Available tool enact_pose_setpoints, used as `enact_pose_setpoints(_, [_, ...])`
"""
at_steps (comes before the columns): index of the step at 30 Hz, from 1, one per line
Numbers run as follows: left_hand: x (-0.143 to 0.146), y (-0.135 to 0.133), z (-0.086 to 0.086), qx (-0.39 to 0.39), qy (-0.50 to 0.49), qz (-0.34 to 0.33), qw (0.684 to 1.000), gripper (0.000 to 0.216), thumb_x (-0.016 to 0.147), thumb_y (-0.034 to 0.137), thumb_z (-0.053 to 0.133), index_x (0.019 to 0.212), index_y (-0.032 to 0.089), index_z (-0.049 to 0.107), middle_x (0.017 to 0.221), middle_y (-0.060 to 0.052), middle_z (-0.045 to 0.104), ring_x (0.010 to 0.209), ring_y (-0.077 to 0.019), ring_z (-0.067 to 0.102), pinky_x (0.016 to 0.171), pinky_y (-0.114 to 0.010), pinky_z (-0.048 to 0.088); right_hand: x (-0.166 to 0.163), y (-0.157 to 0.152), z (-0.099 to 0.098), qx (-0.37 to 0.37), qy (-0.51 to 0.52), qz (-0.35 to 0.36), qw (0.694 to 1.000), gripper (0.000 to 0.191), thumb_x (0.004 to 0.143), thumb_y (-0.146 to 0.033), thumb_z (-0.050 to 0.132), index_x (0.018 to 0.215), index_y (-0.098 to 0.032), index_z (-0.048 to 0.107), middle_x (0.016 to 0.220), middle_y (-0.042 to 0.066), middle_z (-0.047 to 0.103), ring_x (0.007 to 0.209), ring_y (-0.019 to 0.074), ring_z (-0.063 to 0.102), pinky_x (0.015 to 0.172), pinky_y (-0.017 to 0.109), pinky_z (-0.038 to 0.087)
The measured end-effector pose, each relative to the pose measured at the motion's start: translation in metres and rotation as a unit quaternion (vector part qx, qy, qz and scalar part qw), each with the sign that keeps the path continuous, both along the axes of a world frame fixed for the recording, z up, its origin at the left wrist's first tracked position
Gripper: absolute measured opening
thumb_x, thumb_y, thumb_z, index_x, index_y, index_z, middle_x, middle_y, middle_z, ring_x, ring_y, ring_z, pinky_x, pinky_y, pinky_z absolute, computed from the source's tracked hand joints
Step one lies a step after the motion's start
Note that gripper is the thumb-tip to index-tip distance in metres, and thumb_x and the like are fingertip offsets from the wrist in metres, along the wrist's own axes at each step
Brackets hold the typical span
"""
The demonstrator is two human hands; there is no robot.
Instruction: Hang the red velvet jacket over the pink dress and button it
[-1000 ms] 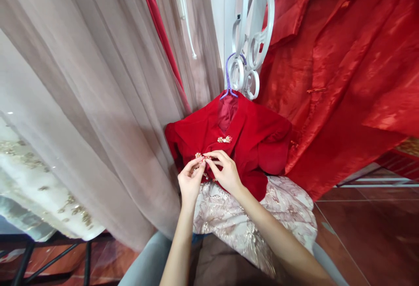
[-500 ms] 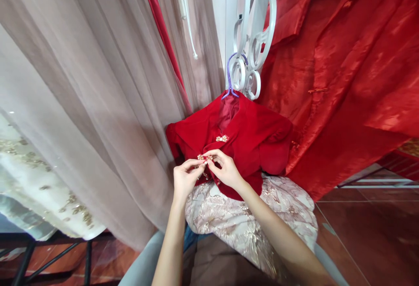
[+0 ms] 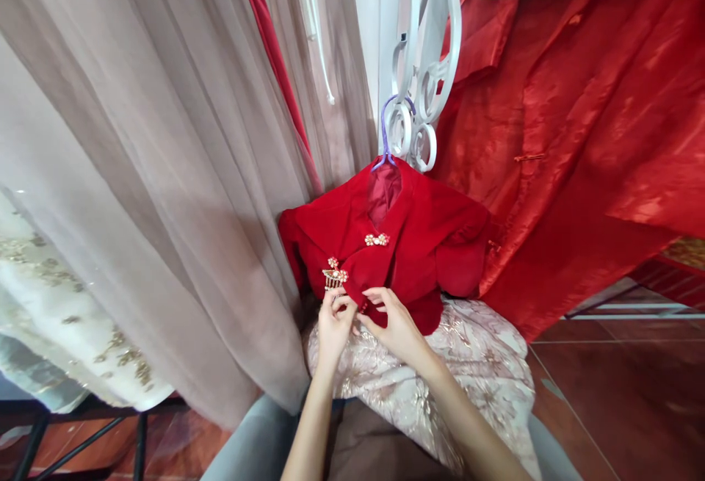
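In front of me a short red velvet jacket (image 3: 418,261) hangs from a purple hanger (image 3: 387,128). A beaded flower clasp (image 3: 377,240) joins its front near the collar. Lower down, on the left, sits a second beaded flower ornament (image 3: 335,274) with a fringe of beads. Just beneath that fringe, my left hand (image 3: 335,323) is closed, thumb and fingers pinching the lower front edge. My right hand (image 3: 396,323) pinches the same edge from the other side, fingertips close to the left ones. Whatever small part lies between the fingertips is hidden.
White scrolled metalwork (image 3: 427,92) holds the hanger. Sheer beige fabric (image 3: 192,172) hangs on the left, red satin garments (image 3: 578,172) on the right. Pale floral brocade (image 3: 468,363) lies across my lap. A black metal frame (image 3: 88,437) stands at lower left.
Both hands have moved down from the middle flower ornament to the jacket's lower front edge. The ornament and its bead fringe now show uncovered.
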State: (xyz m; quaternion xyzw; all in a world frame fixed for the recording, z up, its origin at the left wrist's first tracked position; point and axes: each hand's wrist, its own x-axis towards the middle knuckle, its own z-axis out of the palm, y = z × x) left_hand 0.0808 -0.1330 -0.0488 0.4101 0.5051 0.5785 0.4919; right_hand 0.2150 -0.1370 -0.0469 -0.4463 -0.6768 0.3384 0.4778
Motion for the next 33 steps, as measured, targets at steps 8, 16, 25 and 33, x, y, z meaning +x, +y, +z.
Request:
enact_pose_setpoints(8, [0.019,-0.009,0.0,0.022,0.049,0.038,0.998,0.036,0.067,0.024,0.064,0.1,0.013,0.055,0.062,0.004,0.059,0.053,-0.0097,0.057,0.05,-0.02,0.048,0.006,0.003,-0.015,-0.038,0.03,-0.018,0.999,0.015,0.073,-0.021,0.06,0.085,-0.02,0.051,0.083,0.001,0.055,0.073,0.0141,0.059,0.066,0.029,0.056])
enact_pose_setpoints(16, [0.028,-0.016,-0.014,0.066,0.137,0.097,0.984,0.041,0.078,0.026,0.056,0.117,0.013,0.054,0.082,-0.004,0.065,0.071,-0.0125,0.062,0.064,-0.022,0.049,0.012,0.001,-0.011,-0.022,0.049,-0.012,0.998,0.005,0.079,-0.022,0.053,0.08,-0.022,0.048,0.078,-0.001,0.058,0.07,0.0127,0.06,0.066,0.026,0.054])
enact_pose_setpoints(25, [0.01,-0.012,-0.028,0.019,0.334,0.097,0.938,0.07,0.083,0.031,0.051,0.145,0.012,0.025,0.066,0.003,0.062,0.058,-0.0154,0.057,0.061,-0.026,0.041,0.016,0.003,-0.011,-0.043,0.041,-0.013,0.998,0.013,0.08,-0.031,0.061,0.08,-0.021,0.052,0.078,0.0,0.061,0.072,0.0145,0.061,0.062,0.025,0.052])
enact_pose_setpoints(33, [0.0,-0.007,-0.035,0.055,0.316,0.187,0.929,0.072,0.081,0.034,0.055,0.146,0.02,0.026,0.092,-0.003,0.063,0.061,-0.0127,0.056,0.061,-0.026,0.046,0.022,0.007,-0.015,-0.078,0.062,-0.006,0.995,0.025,0.073,-0.038,0.072,0.08,-0.021,0.055,0.07,-0.001,0.061,0.065,0.0137,0.06,0.06,0.024,0.052])
